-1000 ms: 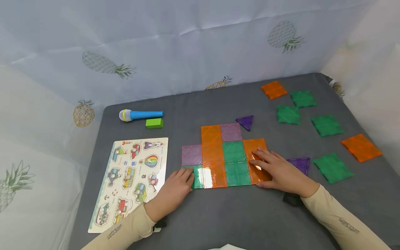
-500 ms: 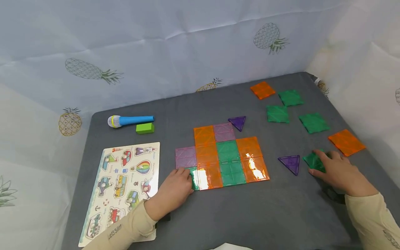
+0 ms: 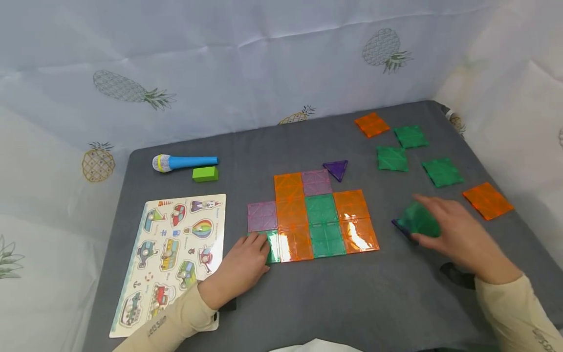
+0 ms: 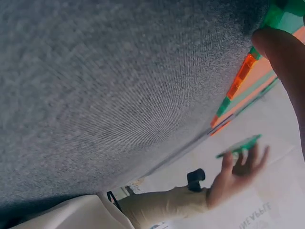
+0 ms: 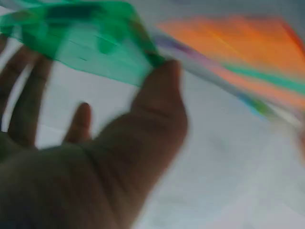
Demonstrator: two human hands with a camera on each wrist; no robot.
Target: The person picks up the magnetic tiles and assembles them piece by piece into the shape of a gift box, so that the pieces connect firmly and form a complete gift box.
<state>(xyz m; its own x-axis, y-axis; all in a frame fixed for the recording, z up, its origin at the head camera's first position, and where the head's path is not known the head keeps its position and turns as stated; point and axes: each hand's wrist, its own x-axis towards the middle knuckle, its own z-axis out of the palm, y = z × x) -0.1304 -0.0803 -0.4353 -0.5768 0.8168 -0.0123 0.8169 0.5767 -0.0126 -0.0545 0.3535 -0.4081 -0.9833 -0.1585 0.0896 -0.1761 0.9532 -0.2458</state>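
My right hand pinches a green square magnetic tile, lifted and tilted over a purple triangle tile that it partly hides. The right wrist view shows my thumb at the edge of this green tile, blurred. My left hand rests on the lower-left green tile of a flat pattern, fingers relaxed and thumb by its near edge. Orange tiles, green tiles and pinkish-purple tiles lie edge to edge in that pattern. More orange tiles form its right side.
Loose green tiles and orange tiles lie at the right. Behind the pattern is another purple triangle. A vehicle puzzle board, a toy microphone and a green block are at the left.
My right hand left the pattern's right side, reached to the nearest loose green tile, took hold of it and lifted it leftward over the purple triangle. My left hand has stayed at the pattern.
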